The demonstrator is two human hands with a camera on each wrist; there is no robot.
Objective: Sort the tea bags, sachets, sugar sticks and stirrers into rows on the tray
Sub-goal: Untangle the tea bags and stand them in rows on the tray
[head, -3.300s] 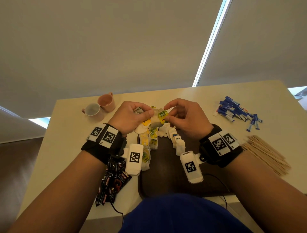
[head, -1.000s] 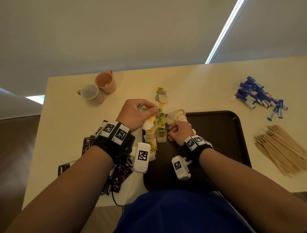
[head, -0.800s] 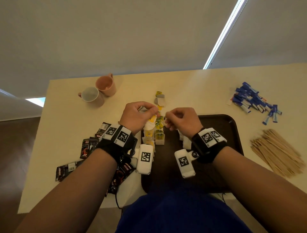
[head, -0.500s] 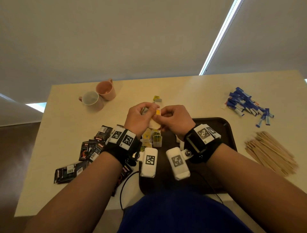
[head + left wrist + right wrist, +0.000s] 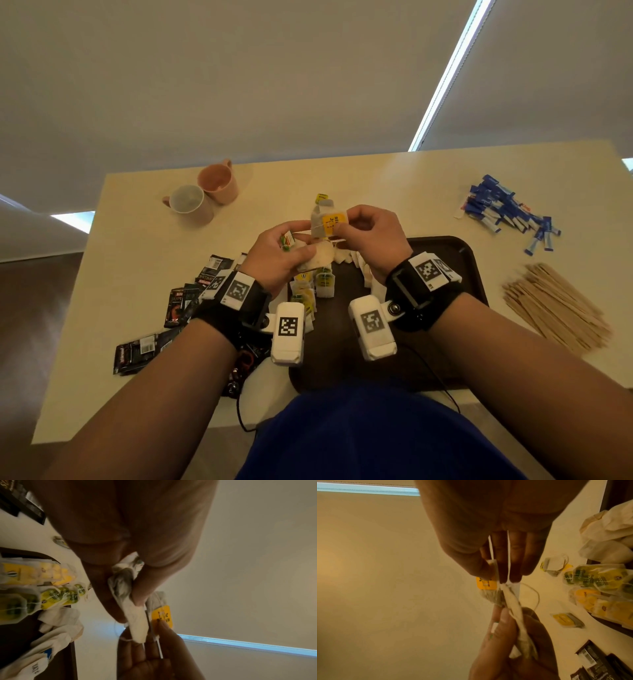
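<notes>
Both hands are raised over the far left corner of the dark brown tray (image 5: 448,250). My left hand (image 5: 291,248) grips a small bunch of tea bags (image 5: 318,258), seen crumpled between its fingers (image 5: 123,586). My right hand (image 5: 347,224) pinches one tea bag with a yellow tag (image 5: 331,222) beside that bunch; the tag (image 5: 486,584) shows under its fingertips. Rows of yellow and green tea bags (image 5: 317,287) and white ones (image 5: 363,270) lie on the tray's left part.
Black sachets (image 5: 185,301) are scattered left of the tray. Blue sugar sticks (image 5: 503,212) lie at the far right, wooden stirrers (image 5: 555,308) to the right of the tray. Two mugs (image 5: 205,195) stand far left. A loose tea bag (image 5: 322,197) lies beyond the hands.
My right hand left the rows on the tray, rose to the left hand's bunch and now pinches a yellow-tagged tea bag. The left hand kept its bunch.
</notes>
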